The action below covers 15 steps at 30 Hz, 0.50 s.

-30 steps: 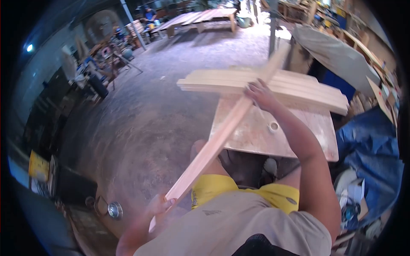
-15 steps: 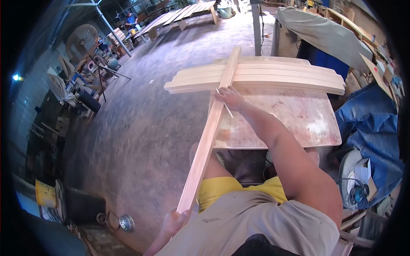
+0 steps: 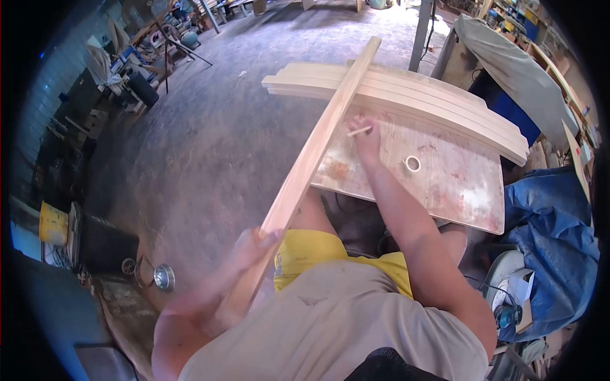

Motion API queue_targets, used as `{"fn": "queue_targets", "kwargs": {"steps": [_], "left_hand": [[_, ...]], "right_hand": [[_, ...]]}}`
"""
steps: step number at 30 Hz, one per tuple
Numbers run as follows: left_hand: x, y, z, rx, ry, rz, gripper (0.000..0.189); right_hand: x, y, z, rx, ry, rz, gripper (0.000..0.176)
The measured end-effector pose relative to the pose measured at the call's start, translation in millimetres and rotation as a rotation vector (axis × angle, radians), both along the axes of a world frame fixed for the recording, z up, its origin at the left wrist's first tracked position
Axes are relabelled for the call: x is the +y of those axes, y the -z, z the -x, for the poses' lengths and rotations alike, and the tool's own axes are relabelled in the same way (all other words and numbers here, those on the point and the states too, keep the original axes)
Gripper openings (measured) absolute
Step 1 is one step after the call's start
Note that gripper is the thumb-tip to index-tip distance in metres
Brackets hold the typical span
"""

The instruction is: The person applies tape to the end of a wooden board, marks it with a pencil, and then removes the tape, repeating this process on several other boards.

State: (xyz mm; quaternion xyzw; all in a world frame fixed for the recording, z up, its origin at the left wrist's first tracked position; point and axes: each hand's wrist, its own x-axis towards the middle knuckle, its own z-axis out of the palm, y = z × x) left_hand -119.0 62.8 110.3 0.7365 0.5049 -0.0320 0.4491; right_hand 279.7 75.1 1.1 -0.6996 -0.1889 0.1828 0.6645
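Observation:
A long pale wooden plank [image 3: 308, 155] slants from near my body up across the stack of boards [image 3: 419, 89]. My left hand [image 3: 253, 249], slightly blurred, is closed around its near part. Just right of the plank, over the low worktable [image 3: 438, 197], my right hand [image 3: 367, 136] pinches a thin, pale, pencil-like stick [image 3: 359, 131]. This hand is apart from the plank. On the tabletop, right of my right forearm, lies a small ring that looks like a roll of tape [image 3: 412, 164].
A blue tarp [image 3: 553, 247] and a power tool [image 3: 508, 315] are close on my right. Behind the table stands a post [image 3: 421, 35] near a cloth-covered bench [image 3: 515, 63]. A yellow bucket [image 3: 54, 223] and a round metal lamp [image 3: 164, 277] sit at lower left.
My right hand has left the plank with the stick and moved over the tabletop. My left hand now grips farther up the plank. The view has tilted down, and the tape roll shows.

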Motion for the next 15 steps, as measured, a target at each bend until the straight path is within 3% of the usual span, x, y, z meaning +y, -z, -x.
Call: {"fn": "queue_targets", "kwargs": {"steps": [1, 3, 6, 9, 10, 12, 15], "left_hand": [[2.6, -1.8, -8.0, -0.029, 0.01, -0.034, 0.066], [10.7, 2.5, -26.0, -0.033, 0.023, -0.031, 0.066], [13.5, -8.6, -60.7, -0.134, 0.106, 0.025, 0.063], [37.2, -25.3, -98.6, -0.291, 0.218, 0.223, 0.048], [42.7, -35.6, -113.9, -0.315, 0.187, 0.374, 0.046], [43.7, -52.8, -140.0, -0.322, 0.201, 0.371, 0.047], [34.4, -69.1, -172.4, -0.543, 0.058, 0.595, 0.043]], "right_hand": [[-9.4, 4.0, 16.6, 0.283, -0.231, -0.093, 0.047], [-24.0, -6.5, 71.7, 0.958, -0.326, -0.391, 0.048], [-8.8, -15.6, 106.7, 0.772, -0.482, -0.525, 0.053], [12.0, -34.3, 72.3, 0.696, -0.307, -0.443, 0.058], [29.7, -27.6, 48.4, 0.681, -0.311, -0.449, 0.057], [31.0, -51.6, 18.5, 0.638, -0.33, -0.477, 0.049], [44.8, -48.7, -27.6, 0.67, -0.416, -0.508, 0.046]]}}
